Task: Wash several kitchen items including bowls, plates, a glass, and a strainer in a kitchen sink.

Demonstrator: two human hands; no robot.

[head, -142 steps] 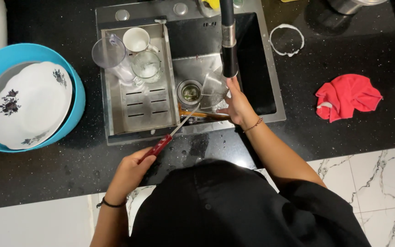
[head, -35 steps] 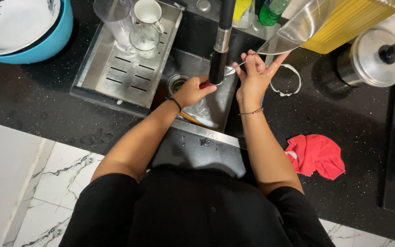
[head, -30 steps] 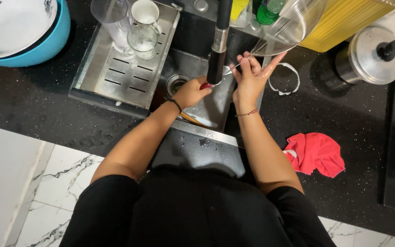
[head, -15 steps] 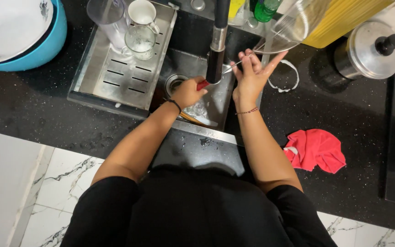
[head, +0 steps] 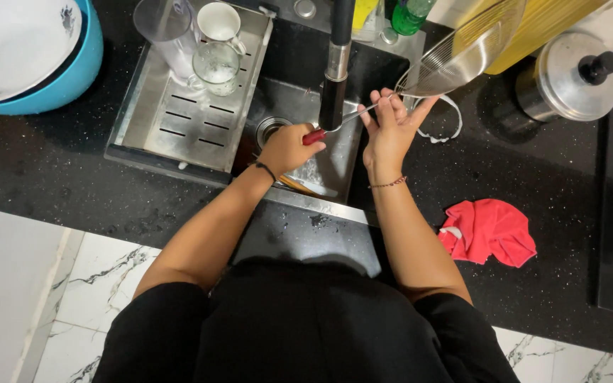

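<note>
My left hand (head: pixel 289 147) is closed around the red handle of a metal mesh strainer (head: pixel 462 57), over the steel sink (head: pixel 321 163). The strainer's wire stem runs up to the right, and its round bowl is tilted up above the counter. My right hand (head: pixel 391 128) is spread open with its fingers against the stem just below the bowl. A black tap (head: pixel 336 64) hangs over the sink between my two hands.
A steel draining tray (head: pixel 179 128) on the left holds a clear jug (head: pixel 168 32), a white mug (head: pixel 219 21) and a glass mug (head: pixel 216 67). A white plate (head: pixel 15 42) lies in a blue bowl (head: pixel 83 64). A red cloth (head: pixel 487 232), a lidded steel pot (head: pixel 569 78), a green bottle (head: pixel 411 14) and a white ring (head: pixel 445 120) sit on the black counter.
Earlier my left hand held the strainer handle low at the sink's front edge. Since then the strainer was raised with its bowl tilted up to the right, and my right hand came to its stem.
</note>
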